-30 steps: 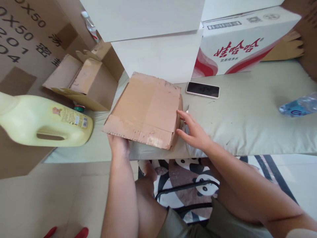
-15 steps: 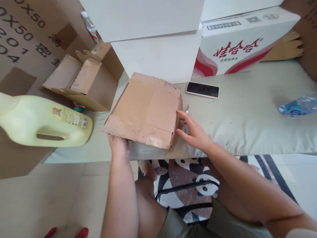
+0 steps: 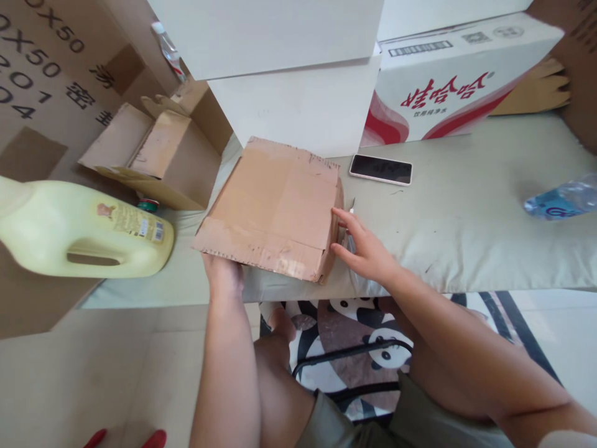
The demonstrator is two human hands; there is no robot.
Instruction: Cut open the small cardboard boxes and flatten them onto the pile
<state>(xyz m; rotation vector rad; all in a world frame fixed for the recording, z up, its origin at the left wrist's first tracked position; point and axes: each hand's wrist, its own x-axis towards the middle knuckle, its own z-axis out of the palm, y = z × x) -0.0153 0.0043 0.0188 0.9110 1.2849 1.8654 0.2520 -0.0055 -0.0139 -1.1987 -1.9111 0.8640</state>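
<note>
I see the flattened cardboard box (image 3: 273,208) lying unopened on the table (image 3: 466,224), my left hand (image 3: 222,274) under its near edge, right hand (image 3: 366,249) open against its side.

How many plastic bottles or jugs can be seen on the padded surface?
2. A yellow jug lies on its side at the left end; a clear water bottle lies at the right edge, partly out of view. Others may be hidden behind the boxes.
</note>
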